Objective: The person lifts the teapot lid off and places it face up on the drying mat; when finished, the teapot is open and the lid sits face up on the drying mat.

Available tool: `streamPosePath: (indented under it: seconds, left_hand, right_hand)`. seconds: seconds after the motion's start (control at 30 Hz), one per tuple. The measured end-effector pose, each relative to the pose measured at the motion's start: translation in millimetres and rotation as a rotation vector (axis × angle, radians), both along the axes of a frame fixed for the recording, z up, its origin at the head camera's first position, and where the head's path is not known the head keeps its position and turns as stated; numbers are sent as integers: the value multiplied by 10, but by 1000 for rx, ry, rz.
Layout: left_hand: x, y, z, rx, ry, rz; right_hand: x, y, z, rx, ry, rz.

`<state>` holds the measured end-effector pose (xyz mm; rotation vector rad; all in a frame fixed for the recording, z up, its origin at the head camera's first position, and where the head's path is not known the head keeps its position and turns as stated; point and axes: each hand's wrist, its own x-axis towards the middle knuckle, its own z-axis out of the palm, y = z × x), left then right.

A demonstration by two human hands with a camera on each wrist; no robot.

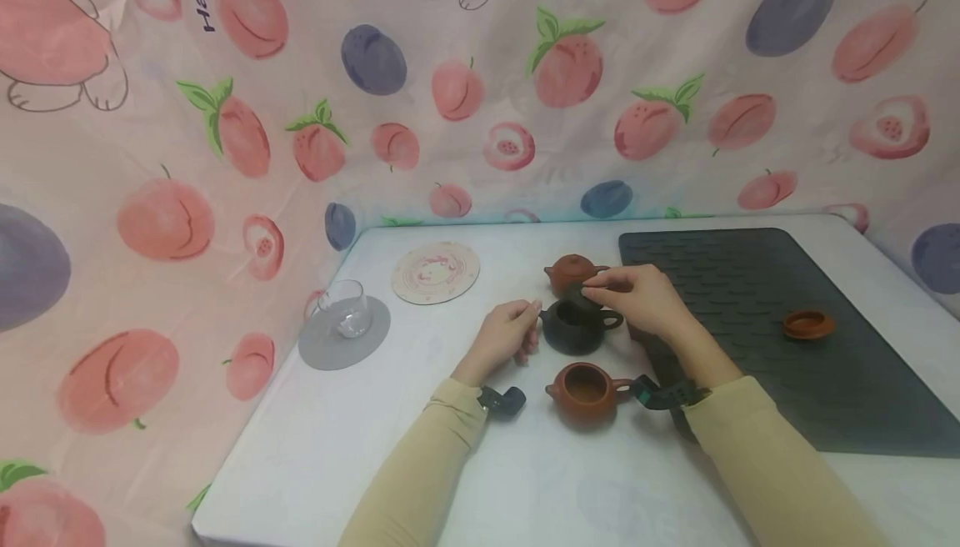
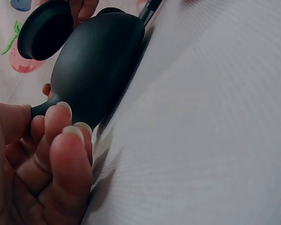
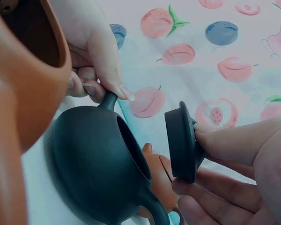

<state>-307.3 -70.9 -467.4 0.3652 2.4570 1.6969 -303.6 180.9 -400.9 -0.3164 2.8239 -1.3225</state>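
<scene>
The left hand (image 1: pixel 504 333) pinched the short spout (image 3: pixel 108 100) of a round, matte black teapot (image 1: pixel 573 335), which sat between the 2 hands' fingers. The right hand (image 1: pixel 641 298) pinched a round, matte black lid (image 3: pixel 181 143), tilted, apart from the pot's mouth. A lidded reddish-brown clay teapot (image 1: pixel 570 272) stood just beyond the right fingertips; a lidless reddish-brown clay teapot (image 1: pixel 587 405), nearer the wrists.
</scene>
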Motion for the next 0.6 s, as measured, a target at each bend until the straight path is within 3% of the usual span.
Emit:
streamPosePath:
  seconds: [0.6]
  left_hand:
    - [-1, 5, 6, -13, 5, 7]
  right_hand:
    - [-21, 69, 11, -157, -59, -8]
